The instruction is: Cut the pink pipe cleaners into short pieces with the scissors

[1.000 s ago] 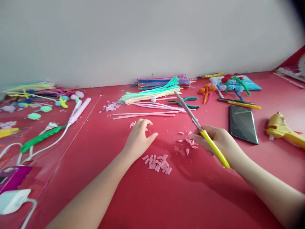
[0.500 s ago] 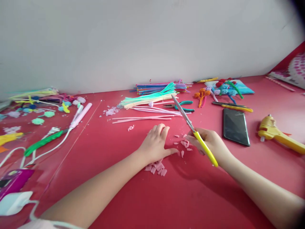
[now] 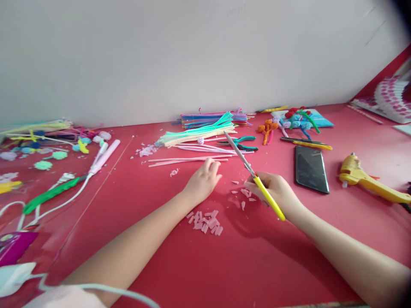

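My right hand (image 3: pixel 274 190) is closed on a pair of scissors (image 3: pixel 269 200) with yellow handles; the blades point up and away to the left. My left hand (image 3: pixel 203 180) has its fingers slightly bent and its thumb apart. Its fingertips are at the near edge of pale pink pipe cleaners (image 3: pixel 180 161); whether they touch cannot be seen clearly. A small heap of cut pink pieces (image 3: pixel 205 222) lies below the left hand. More pink scraps (image 3: pixel 246 193) are scattered just left of my right hand.
Behind stand bundles of pipe cleaners (image 3: pixel 199 133) and teal-handled pliers (image 3: pixel 242 142). To the right are a black phone (image 3: pixel 311 169), a yellow glue gun (image 3: pixel 362 177) and pipe-cleaner flowers (image 3: pixel 297 117). A pink corded tool (image 3: pixel 105 157) and a green piece (image 3: pixel 53 194) lie left.
My left hand has moved away from me, off the heap of cut pieces, to the pink pipe cleaners. The right hand still holds the scissors; the view has shifted slightly.
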The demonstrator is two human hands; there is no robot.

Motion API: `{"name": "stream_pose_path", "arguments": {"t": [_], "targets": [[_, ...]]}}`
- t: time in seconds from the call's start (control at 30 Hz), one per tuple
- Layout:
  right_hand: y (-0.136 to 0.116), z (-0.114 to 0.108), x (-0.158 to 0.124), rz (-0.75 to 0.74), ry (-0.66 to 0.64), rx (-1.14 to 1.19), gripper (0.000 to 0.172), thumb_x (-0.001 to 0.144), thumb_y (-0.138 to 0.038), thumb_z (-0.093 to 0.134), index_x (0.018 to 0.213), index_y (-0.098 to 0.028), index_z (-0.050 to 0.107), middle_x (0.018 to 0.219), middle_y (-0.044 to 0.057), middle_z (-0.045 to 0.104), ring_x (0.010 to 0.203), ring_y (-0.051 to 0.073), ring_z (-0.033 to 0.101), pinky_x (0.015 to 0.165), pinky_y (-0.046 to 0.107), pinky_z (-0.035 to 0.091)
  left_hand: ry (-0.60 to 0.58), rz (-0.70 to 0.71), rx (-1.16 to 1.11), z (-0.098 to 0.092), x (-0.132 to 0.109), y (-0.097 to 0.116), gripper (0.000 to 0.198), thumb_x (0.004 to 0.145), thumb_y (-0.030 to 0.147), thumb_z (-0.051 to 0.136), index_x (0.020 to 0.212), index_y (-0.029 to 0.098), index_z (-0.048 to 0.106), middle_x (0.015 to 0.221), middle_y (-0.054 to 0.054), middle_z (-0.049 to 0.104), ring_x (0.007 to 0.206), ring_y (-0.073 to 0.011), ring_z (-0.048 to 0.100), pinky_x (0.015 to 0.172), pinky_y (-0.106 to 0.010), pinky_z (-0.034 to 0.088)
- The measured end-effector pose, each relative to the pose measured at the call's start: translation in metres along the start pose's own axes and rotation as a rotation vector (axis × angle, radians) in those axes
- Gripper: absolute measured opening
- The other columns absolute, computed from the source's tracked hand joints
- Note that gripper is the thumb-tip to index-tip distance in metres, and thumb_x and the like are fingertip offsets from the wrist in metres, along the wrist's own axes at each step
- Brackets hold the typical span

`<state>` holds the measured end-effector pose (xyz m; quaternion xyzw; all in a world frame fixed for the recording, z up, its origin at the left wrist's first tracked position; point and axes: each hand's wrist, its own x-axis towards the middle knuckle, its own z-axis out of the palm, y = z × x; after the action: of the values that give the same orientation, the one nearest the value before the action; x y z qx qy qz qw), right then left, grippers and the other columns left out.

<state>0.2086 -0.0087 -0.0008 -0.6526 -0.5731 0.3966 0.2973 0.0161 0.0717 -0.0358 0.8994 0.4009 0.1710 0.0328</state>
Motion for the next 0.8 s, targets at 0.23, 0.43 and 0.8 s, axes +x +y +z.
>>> {"name": "stream_pose_path", "arguments": {"t": [0.23, 0.43, 0.8], "targets": [[0.001, 0.001, 0.0, -0.004, -0.016, -0.031, 0.025, 0.069, -0.041, 0.047, 0.069, -0.016, 0.051, 0.047, -0.006, 0.039, 0.041, 0.007, 0.038, 0.04, 0.019, 0.028, 0.033, -0.093, 0.073, -0.02, -0.012, -0.016, 0.043, 0.077, 0.044, 0.039, 0.112, 0.018, 0.036, 0.104, -0.01, 0.04, 0.096, -0.0232, 0.047, 0.077, -0.035, 0.041], [0.003, 0.003, -0.001, -0.049, -0.006, -0.106, 0.031, 0.07, -0.045, 0.045, 0.071, -0.016, 0.053, 0.049, -0.004, 0.042, 0.042, 0.007, 0.037, 0.04, 0.02, 0.026, 0.022, 0.032, 0.177, -0.017, -0.013, -0.028, 0.052, 0.074, 0.048, 0.042, 0.114, 0.016, 0.039, 0.114, -0.015, 0.04, 0.104, -0.0293, 0.038, 0.087, -0.044, 0.029], [0.005, 0.004, 0.0, -0.051, 0.004, -0.126, 0.034, 0.067, -0.048, 0.046, 0.07, -0.015, 0.054, 0.05, -0.004, 0.046, 0.042, 0.007, 0.036, 0.039, 0.02, 0.024, -0.075, -0.192, -0.185, -0.057, -0.032, -0.025, 0.02, 0.08, 0.02, 0.034, 0.092, 0.021, 0.049, 0.093, -0.003, 0.053, 0.079, -0.0138, 0.052, 0.071, -0.025, 0.038]]}}
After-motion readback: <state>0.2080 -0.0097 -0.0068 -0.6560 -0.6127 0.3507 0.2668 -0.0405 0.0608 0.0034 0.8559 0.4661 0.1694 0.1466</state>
